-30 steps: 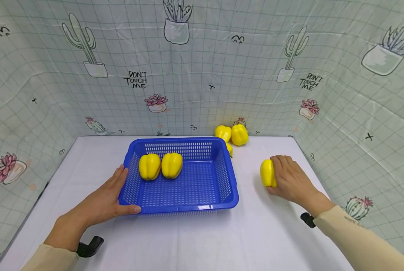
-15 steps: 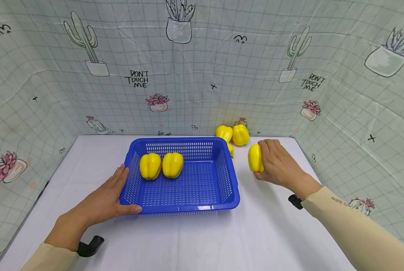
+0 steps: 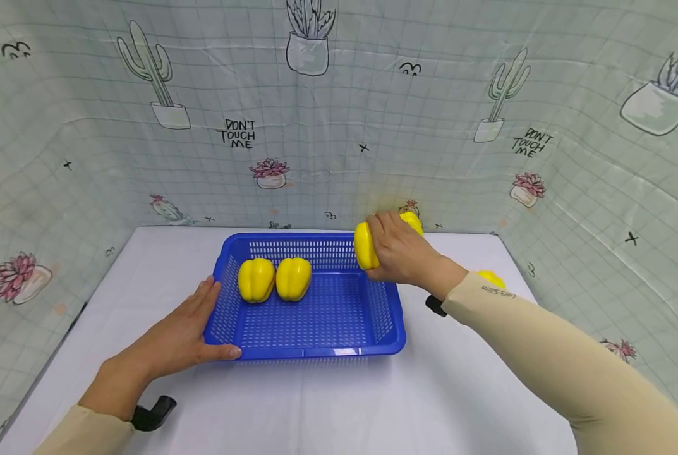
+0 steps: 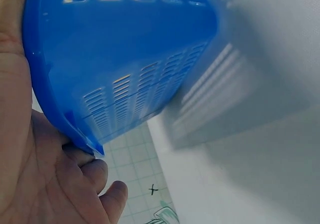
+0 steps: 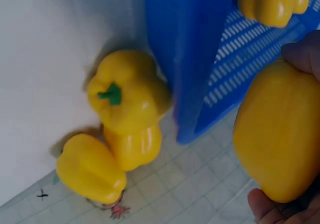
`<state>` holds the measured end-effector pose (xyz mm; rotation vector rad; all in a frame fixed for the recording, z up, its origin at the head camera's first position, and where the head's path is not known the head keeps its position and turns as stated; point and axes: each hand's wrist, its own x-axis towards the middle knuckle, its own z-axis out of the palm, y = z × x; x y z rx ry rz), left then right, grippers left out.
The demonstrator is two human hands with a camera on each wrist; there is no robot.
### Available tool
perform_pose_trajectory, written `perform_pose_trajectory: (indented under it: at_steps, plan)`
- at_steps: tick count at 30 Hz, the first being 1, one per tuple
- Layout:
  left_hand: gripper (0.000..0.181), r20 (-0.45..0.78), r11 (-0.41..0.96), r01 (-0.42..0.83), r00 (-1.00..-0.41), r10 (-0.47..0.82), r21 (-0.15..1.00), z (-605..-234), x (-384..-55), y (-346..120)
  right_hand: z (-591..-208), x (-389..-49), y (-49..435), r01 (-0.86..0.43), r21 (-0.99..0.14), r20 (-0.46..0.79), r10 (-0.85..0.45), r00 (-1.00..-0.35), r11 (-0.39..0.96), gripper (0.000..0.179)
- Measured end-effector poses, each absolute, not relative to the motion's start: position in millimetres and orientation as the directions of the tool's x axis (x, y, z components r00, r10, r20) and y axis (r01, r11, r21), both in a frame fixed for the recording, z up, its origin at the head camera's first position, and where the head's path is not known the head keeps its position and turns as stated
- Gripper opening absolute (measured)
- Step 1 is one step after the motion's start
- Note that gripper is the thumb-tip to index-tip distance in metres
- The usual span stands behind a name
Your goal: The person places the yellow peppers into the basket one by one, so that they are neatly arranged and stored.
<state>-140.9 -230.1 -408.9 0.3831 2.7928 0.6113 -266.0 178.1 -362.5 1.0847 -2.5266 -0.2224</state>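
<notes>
My right hand (image 3: 398, 249) grips a yellow bell pepper (image 3: 366, 246) over the back right corner of the blue basket (image 3: 316, 352). In the right wrist view, the thumb and fingertips hold this bell pepper (image 5: 277, 134) at its two ends. Two more yellow bell peppers, a left one (image 3: 256, 280) and a right one (image 3: 293, 279), sit side by side inside the basket's left back part. My left hand (image 3: 174, 332) holds the basket's front left corner, thumb along the front rim and fingers at the left rim. The left wrist view shows the basket's slotted wall (image 4: 125, 38) close by.
Three yellow bell peppers lie beyond the basket's right side, the nearest (image 5: 127, 91) with a green stem. Another yellow bell pepper (image 3: 491, 278) shows partly behind the right sleeve (image 3: 532, 335). Patterned cloth walls (image 3: 339, 126) enclose the white tabletop (image 3: 339, 411).
My right hand has carried its bell pepper leftward and back, from the right of the table to over the basket's back right corner. The left hand and basket hold nearly still.
</notes>
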Motion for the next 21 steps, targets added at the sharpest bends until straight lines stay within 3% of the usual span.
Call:
perform_pose_trajectory:
  at_steps: [16, 21]
  plan:
    - [0.141, -0.183, 0.881, 0.203, -0.935, 0.305, 0.428, -410, -141, -231, -386, -282, 111, -0.685, 0.259, 0.034, -0.715, -0.698, 0.681, 0.085]
    - [0.141, -0.177, 0.884, 0.205, -0.937, 0.301, 0.42, -412, -140, -232, -389, -283, 98, -0.68, 0.267, 0.008, -0.707, -0.707, 0.683, 0.082]
